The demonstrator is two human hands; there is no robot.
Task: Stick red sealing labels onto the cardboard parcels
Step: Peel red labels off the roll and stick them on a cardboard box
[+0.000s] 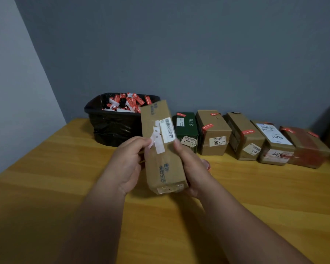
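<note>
Above the middle of the wooden desk [46,187], a long, narrow cardboard parcel [161,149] is held clear of the surface, tilted with its far end pointing up and away. The right hand [191,168] wraps around its right edge, fingers behind and thumb on the front near the barcode sticker [167,129]. The left hand [128,162] pinches a pale strip of label [156,141] lying at the parcel's left edge; whether this is a sealing label with its red face turned away or only backing paper cannot be told.

The parcel looks light, since one hand carries it easily, and stiff enough to take pressure along its flat face, though its corners seem worn and slightly crushed. The sound hold is the one in use: around the long sides near the middle, leaving the face free for pressing a label down. The strip itself is thin, limp and presumably sticky, so it is best handled by one end and smoothed from there.

Behind, a black bin [112,121] lined with a bag holds a heap of red labels [130,101]. To its right, a row of parcels [246,136] already bearing red labels stands along the wall.
</note>
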